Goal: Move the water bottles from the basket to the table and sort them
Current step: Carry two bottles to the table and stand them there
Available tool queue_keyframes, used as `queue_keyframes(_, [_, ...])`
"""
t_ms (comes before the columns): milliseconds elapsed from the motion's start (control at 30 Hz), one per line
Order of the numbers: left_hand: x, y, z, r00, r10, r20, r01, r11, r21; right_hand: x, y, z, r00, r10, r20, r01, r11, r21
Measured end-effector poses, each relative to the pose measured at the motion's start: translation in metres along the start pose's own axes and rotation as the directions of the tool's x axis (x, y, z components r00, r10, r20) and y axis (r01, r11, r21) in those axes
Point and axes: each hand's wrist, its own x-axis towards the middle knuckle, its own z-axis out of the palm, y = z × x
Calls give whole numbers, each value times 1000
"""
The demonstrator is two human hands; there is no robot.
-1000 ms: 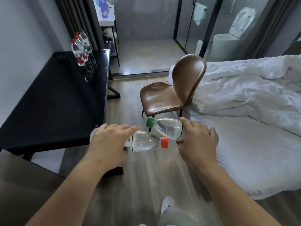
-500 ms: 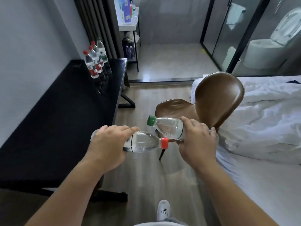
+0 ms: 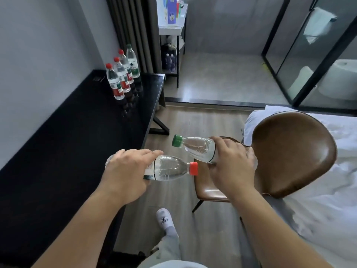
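Four bottles already stand in a row (image 3: pixel 123 74) at the upper left of the frame on the black table (image 3: pixel 58 151). At centre, the left hand (image 3: pixel 127 171) grips a red-capped bottle (image 3: pixel 172 168) and the right hand (image 3: pixel 231 165) a green-capped bottle (image 3: pixel 195 147), both carried sideways, not yet placed. The basket is out of view, so the remaining count cannot be told.

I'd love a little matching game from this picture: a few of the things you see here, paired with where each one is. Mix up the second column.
Things:
1. clear plastic bottle with a red cap
2. clear plastic bottle with a green cap
3. row of four upright water bottles
4. brown leather chair

Places:
A. beside the white bed
B. in the left hand
C. far end of the black table
D. in the right hand

Pairs: 1-B, 2-D, 3-C, 4-A
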Motion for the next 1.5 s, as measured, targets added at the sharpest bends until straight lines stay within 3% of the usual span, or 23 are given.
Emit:
queue_keyframes(433, [176, -137, 17, 997, -70, 24, 72, 992, -102, 203, -93, 47, 993, -63, 102, 63, 998, 4])
queue_keyframes(700, [206, -207, 16, 971, -240, 23, 241, 960, -145, 287, -155, 75, 966, -214, 145, 217, 976, -3])
queue_keyframes(867, [207, -236, 18, 918, -396, 18, 395, 908, -138, 333, -202, 96, 908, -371, 194, 376, 927, 11])
queue_keyframes(1067, [211, -255, 21, 805, -593, -2, 592, 804, -48, 389, -259, 133, 763, -596, 251, 597, 798, 81])
queue_keyframes(1300, [228, -237, 25, 563, -826, 0, 826, 563, 11, 444, -308, 168, 478, -843, 247, 818, 529, 224])
queue_keyframes(1500, [232, -202, 29, 384, -923, 14, 923, 384, 33, 463, -324, 183, 261, -930, 260, 889, 336, 311])
